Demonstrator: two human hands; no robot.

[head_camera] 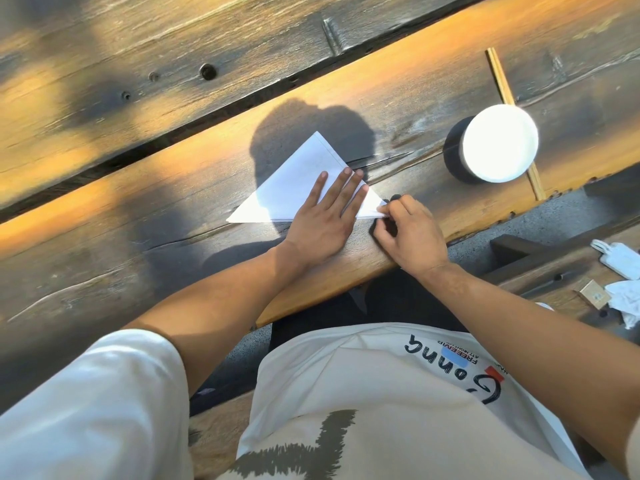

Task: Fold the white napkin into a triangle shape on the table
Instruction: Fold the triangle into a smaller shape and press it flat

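The white napkin (294,181) lies flat on the wooden table (138,216) in a triangle shape, one point toward the far side, one to the left, one to the right. My left hand (325,216) rests palm down on its right half, fingers spread and pressing it flat. My right hand (412,233) pinches the napkin's right corner between thumb and fingertips at the table's near edge.
A white bowl (498,143) with a dark outside sits on the table to the right, with a pair of wooden chopsticks (500,76) under or behind it. On a bench at the far right lie crumpled white paper (627,301) and a small box (592,292).
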